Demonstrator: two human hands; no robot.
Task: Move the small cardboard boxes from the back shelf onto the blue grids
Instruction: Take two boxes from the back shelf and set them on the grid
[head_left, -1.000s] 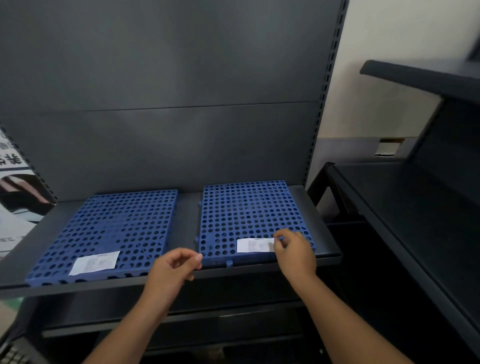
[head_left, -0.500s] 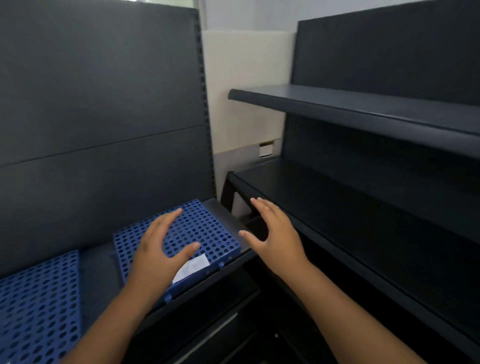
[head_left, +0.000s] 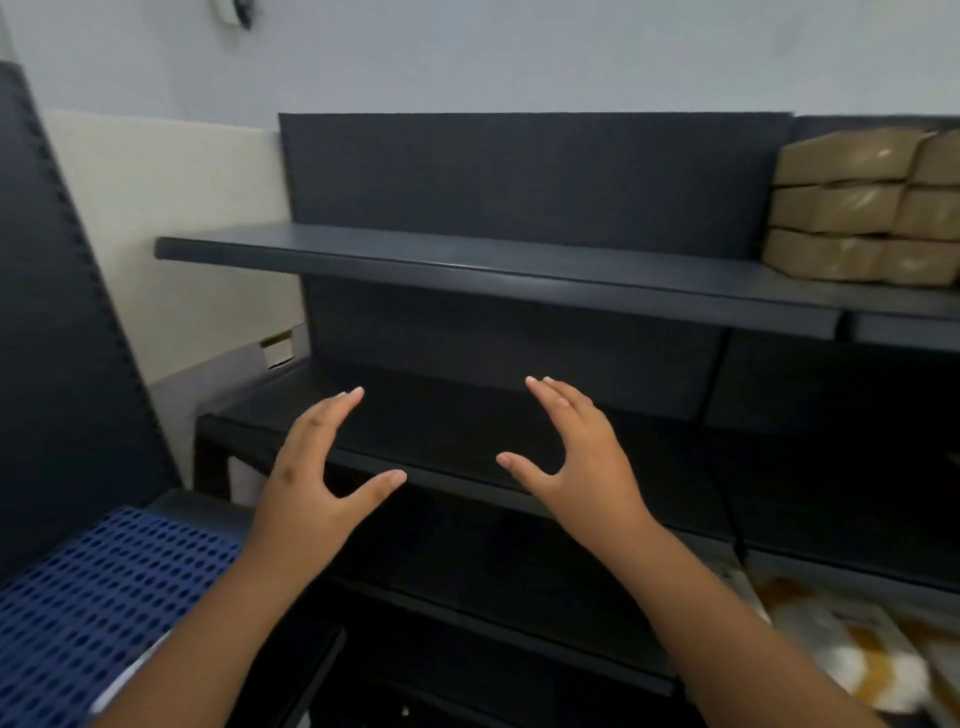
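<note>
Several small cardboard boxes (head_left: 862, 208), brown and taped, are stacked in three layers on the upper dark shelf (head_left: 467, 260) at the far right. One blue grid (head_left: 104, 597) with round holes lies at the bottom left. My left hand (head_left: 317, 478) and my right hand (head_left: 576, 457) hover side by side in front of the lower dark shelf (head_left: 441, 431), fingers spread and thumbs pointing toward each other. Neither hand holds or touches anything. The boxes are well up and to the right of my right hand.
A dark perforated shelf upright (head_left: 67, 312) rises at the left beside the grid. White and yellow packets (head_left: 857, 649) lie on a low shelf at the bottom right. A pale wall (head_left: 467, 52) stands behind the shelving.
My view has swung right, from the two blue grids to the neighbouring shelving with the boxes. Both hands left the grid's front edge and now hover with spread fingers.
</note>
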